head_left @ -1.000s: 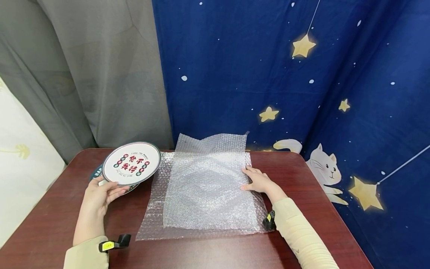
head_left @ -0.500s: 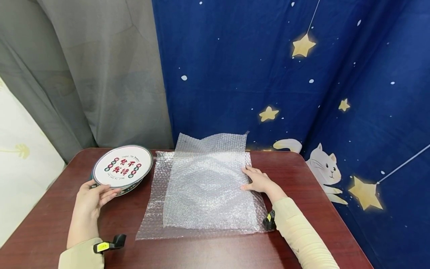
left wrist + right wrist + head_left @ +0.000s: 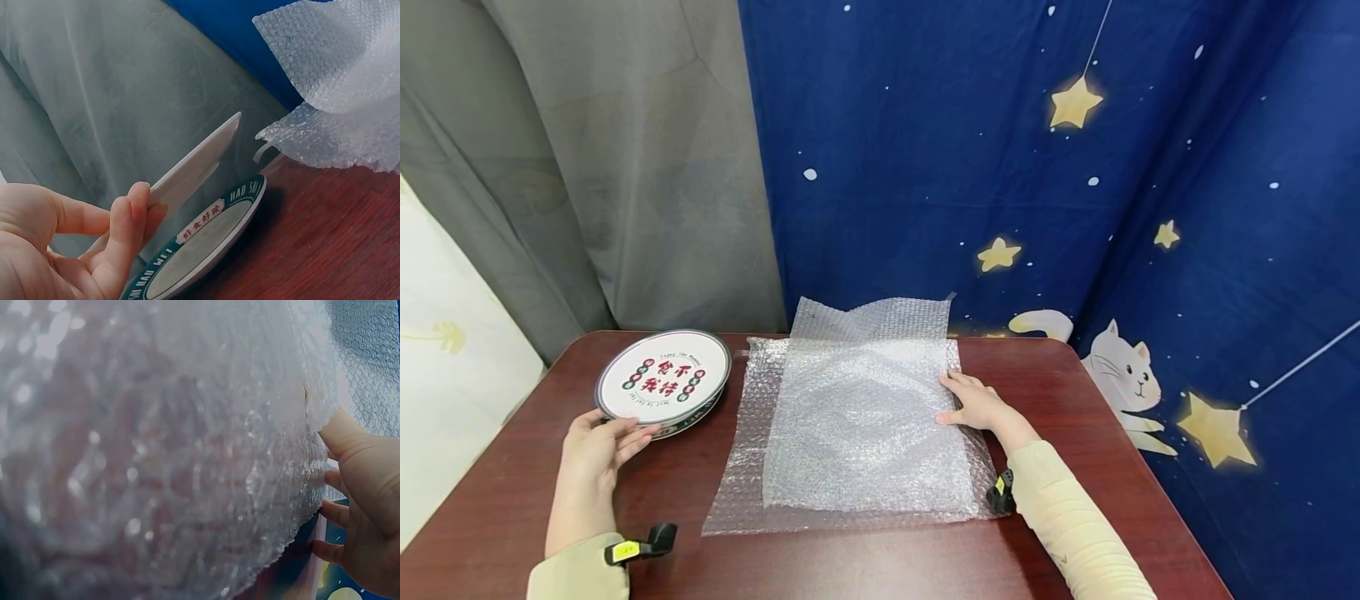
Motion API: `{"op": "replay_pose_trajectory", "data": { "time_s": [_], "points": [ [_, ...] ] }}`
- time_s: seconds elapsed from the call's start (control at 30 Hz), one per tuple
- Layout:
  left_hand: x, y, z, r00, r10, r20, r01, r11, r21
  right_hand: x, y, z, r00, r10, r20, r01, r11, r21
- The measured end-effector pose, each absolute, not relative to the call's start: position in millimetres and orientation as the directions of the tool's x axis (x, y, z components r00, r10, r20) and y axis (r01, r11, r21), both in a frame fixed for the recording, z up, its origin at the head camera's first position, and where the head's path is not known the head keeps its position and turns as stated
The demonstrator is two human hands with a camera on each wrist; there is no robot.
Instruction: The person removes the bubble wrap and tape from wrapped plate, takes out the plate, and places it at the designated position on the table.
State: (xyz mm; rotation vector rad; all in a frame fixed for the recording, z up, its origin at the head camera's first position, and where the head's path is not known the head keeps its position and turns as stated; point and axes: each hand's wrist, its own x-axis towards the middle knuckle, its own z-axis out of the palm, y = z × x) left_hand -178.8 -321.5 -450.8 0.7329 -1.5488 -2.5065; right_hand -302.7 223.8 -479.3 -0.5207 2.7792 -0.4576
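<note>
My left hand [image 3: 597, 454] pinches the near edge of a white plate [image 3: 662, 375] with red characters and a dark rim. In the left wrist view this plate [image 3: 200, 156] appears edge-on and tilted, apart from the green-rimmed plate [image 3: 206, 240] beneath it. That lower plate rests on the table, and the head view shows only a strip of its rim. At the right edge of the layered bubble wrap [image 3: 865, 433], my right hand [image 3: 981, 406] rests with its fingers spread. The right wrist view has the bubble wrap [image 3: 156, 456] filling most of it, beside the hand's thumb and fingers.
A reddish-brown table [image 3: 850, 567] carries everything. The far end of the bubble wrap stands up against a blue star-patterned curtain [image 3: 910, 167]. Behind the plates hangs a grey curtain [image 3: 655, 167].
My left hand has moved left and slightly nearer with the white plate, lowering it over the green-rimmed plate. The right hand and bubble wrap have stayed put.
</note>
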Motion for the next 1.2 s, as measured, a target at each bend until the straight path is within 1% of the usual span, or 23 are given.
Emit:
{"op": "replay_pose_trajectory", "data": {
  "time_s": [0.43, 0.77, 1.2],
  "points": [
    [-179.4, -326.1, -454.9, -0.837, -0.362, -0.411, -0.209, -0.483, 0.85, -301.7, 223.4, -478.7, -0.897, -0.393, -0.2, -0.307, 0.883, -0.356],
    [-179.1, -326.3, -460.3, -0.828, -0.386, -0.407, -0.201, -0.473, 0.858, -302.7, 224.2, -480.6, -0.891, -0.415, -0.185, -0.33, 0.871, -0.363],
    [-180.6, -328.1, -464.9, -0.817, -0.391, -0.423, -0.217, -0.471, 0.855, -301.7, 224.7, -478.6, -0.895, -0.407, -0.184, -0.323, 0.873, -0.366]
  ]
}}
